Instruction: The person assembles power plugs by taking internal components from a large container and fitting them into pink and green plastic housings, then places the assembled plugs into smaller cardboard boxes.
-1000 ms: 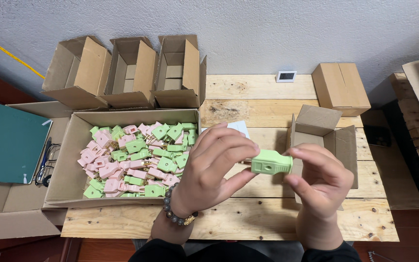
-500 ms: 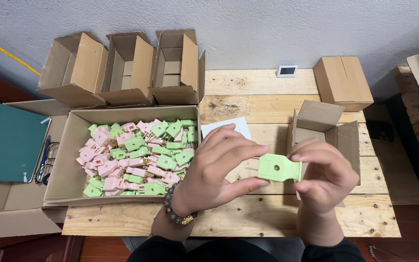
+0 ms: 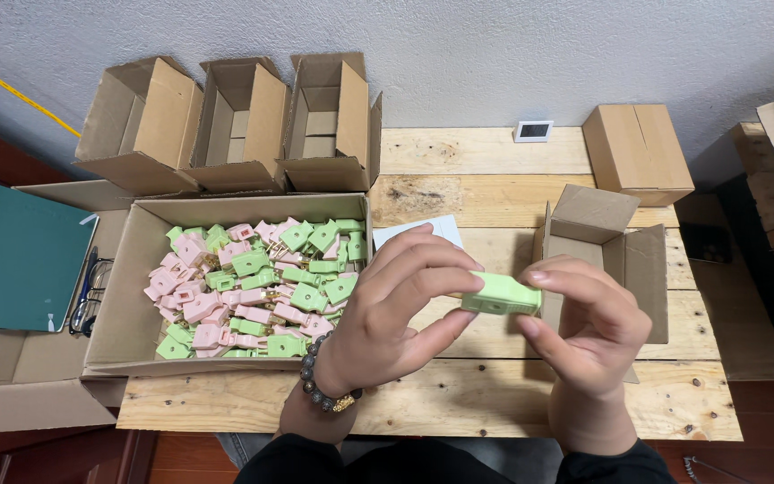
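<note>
A small green plastic plug (image 3: 500, 294) is held above the wooden table (image 3: 459, 179), pinched from both sides. My left hand (image 3: 396, 309), with a bead bracelet on the wrist, grips its left end with fingers and thumb. My right hand (image 3: 584, 332) holds its right end with the fingertips. To the left lies a long open cardboard box (image 3: 118, 296) filled with several green and pink plugs (image 3: 257, 287). Just behind my right hand stands a small open cardboard box (image 3: 602, 237).
Three open empty cartons (image 3: 235, 121) stand in a row at the back left. A closed small carton (image 3: 635, 152) and a small white screen device (image 3: 533, 131) sit at the back right. A white paper (image 3: 418, 229) lies on the table. A green folder (image 3: 20, 255) and eyeglasses (image 3: 90, 291) rest at far left.
The green plug has been turned in my fingers, from showing its broad flat face with a hole to showing its narrow edge. Both hands stay in about the same place.
</note>
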